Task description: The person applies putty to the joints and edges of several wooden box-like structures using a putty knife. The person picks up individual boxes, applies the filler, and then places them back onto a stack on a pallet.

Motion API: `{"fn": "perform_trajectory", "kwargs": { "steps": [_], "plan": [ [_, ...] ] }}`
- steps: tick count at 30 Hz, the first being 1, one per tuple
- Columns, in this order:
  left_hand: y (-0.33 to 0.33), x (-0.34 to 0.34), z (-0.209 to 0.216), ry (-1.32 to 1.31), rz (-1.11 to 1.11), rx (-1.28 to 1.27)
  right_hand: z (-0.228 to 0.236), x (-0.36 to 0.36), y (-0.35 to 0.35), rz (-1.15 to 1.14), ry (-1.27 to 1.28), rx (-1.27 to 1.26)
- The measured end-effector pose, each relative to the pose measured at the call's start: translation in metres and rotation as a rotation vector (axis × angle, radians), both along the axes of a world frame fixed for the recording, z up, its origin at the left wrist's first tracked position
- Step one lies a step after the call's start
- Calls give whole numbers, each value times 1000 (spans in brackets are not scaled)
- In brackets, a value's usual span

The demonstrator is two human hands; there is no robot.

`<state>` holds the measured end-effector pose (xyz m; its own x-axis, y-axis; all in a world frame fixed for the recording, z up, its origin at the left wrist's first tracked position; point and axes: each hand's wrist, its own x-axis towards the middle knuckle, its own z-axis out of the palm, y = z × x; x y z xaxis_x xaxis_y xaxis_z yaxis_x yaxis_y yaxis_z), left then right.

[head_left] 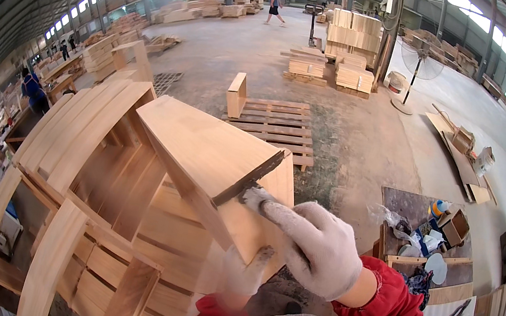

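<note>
My right hand (325,252), in a whitish glove with dark-stained fingertips, is closed on a putty knife (248,178). Its wide dark blade lies across the pale top face of a wooden drawer box (207,132); the handle is mostly hidden in my fingers. At the near edge of that box, my left hand (242,274), also gloved, grips the wood with the thumb on the upper side and fingers partly hidden. The box is tilted and rests over other drawer boxes (82,131) stacked to the left.
A slatted pallet (278,125) lies ahead with one small box frame (236,94) standing on it. To the right, a low work board (400,211) carries bottles, plastic and a carton. Wood stacks (354,35), a stand fan (416,71) and a walking person (273,4) are farther off.
</note>
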<state>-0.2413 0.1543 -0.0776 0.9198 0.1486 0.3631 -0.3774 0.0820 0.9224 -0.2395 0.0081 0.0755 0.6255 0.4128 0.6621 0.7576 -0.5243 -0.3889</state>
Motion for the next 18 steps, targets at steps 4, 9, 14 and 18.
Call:
{"fn": "perform_trajectory", "kwargs": {
  "steps": [4, 9, 14, 18],
  "plan": [
    [-3, 3, -4, -34, 10, 11, 6, -1, 3, -29, -19, -83],
    [4, -1, 2, 114, 7, 23, 23, -6, -15, -79, 23, -239],
    [-1, -2, 1, 65, 67, -50, 39, -5, -15, -3, -101, -369],
    [-5, -1, 4, 23, 76, -73, 45, 3, -6, 36, -204, -423]
  ]
}}
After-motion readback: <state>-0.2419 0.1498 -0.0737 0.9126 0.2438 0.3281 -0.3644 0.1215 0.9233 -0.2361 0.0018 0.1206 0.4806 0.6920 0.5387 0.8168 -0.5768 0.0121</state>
